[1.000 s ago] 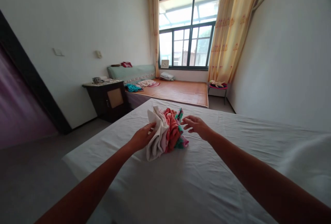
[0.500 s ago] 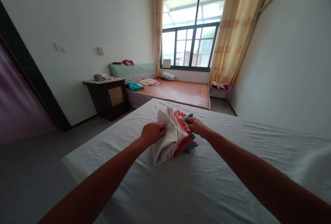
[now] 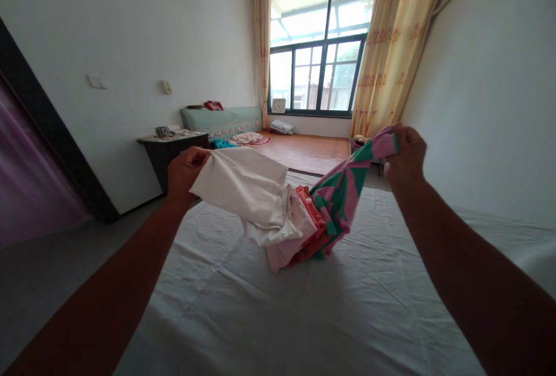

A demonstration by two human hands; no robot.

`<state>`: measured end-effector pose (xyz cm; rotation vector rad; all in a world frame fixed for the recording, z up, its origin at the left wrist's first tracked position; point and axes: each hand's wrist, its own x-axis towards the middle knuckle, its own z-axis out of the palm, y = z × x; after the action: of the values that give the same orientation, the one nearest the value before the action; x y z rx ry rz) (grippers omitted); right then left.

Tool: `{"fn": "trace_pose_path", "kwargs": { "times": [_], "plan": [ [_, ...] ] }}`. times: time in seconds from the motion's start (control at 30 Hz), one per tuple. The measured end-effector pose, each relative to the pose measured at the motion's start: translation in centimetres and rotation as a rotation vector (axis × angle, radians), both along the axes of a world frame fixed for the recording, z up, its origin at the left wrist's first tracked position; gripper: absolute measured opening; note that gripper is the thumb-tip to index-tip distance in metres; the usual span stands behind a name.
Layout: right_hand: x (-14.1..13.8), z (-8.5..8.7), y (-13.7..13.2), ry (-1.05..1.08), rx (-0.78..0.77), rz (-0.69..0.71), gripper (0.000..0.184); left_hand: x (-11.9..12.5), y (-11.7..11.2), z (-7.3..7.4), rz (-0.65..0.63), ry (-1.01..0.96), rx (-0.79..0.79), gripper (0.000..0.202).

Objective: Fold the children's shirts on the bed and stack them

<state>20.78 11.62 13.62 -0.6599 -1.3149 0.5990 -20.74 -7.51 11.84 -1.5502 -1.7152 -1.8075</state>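
Note:
My left hand (image 3: 186,174) is closed on the edge of a white cloth garment (image 3: 245,182), stretching it up and to the left. On the other side, my right hand (image 3: 406,153) grips the end of a green and pink patterned garment (image 3: 343,193), which slants down to the middle. Between them, a pale pink cloth (image 3: 299,219) and a folded coral-red cloth (image 3: 313,231) are bunched together on the white sheet (image 3: 278,318). The lower parts of the held garments meet this bundle. What kind of garments these are, I cannot tell.
Beyond the sheet is a bed with a brown mat (image 3: 304,150) and a green headboard (image 3: 226,120). A dark nightstand (image 3: 152,159) stands at the left. Yellow curtains (image 3: 391,46) frame the window (image 3: 324,46), and a square clock (image 3: 278,105) sits on its sill.
Both hands have moved up and apart from the bundle. The white garment is drawn out leftward and the green and pink one rightward, while the pink and coral cloths stay in the middle.

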Motion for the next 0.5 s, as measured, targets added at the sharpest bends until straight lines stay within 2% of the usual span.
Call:
{"fn": "trace_pose_path", "kwargs": {
  "times": [0.1,0.13,0.17,0.23,0.27,0.33,0.37,0.4,0.43,0.5],
  "plan": [
    [1.5,-0.4,0.8,0.289,0.216,-0.15,0.031,-4.3,0.1,-2.4,0.199,-0.191,0.137,0.023],
    [1.4,-0.9,0.8,0.233,0.234,-0.128,0.03,-5.3,0.2,-3.2,0.215,-0.209,0.123,0.023],
    [1.0,-1.6,0.6,0.083,0.222,-0.083,0.031,-5.9,0.3,-4.0,0.199,-0.187,0.045,0.024],
    [-0.4,-3.6,-0.3,-0.43,0.147,0.02,0.033,-5.6,0.6,-5.9,0.074,-0.045,-0.277,0.025],
    [-1.2,-4.8,-0.8,-0.739,0.099,0.052,0.033,-4.8,0.7,-6.9,-0.004,0.055,-0.458,0.027],
    [-2.7,-7.1,-1.8,-1.184,0.051,-0.012,0.032,-1.8,0.9,-8.7,-0.179,0.245,-0.68,0.032],
    [-3.3,-8.0,-2.1,-1.31,0.04,-0.071,0.032,0.1,1.0,-9.4,-0.21,0.355,-0.694,0.033],
    [-3.8,-8.9,-2.3,-1.391,0.019,-0.108,0.03,2.2,1.1,-9.9,-0.164,0.441,-0.64,0.034],
    [-4.2,-9.6,-2.4,-1.453,-0.019,-0.086,0.028,4.3,1.3,-10.3,-0.139,0.519,-0.6,0.034],
    [-4.8,-10.7,-2.4,-1.536,-0.116,0.138,0.023,8.5,1.8,-10.8,-0.228,0.686,-0.611,0.031]
  ]
}}
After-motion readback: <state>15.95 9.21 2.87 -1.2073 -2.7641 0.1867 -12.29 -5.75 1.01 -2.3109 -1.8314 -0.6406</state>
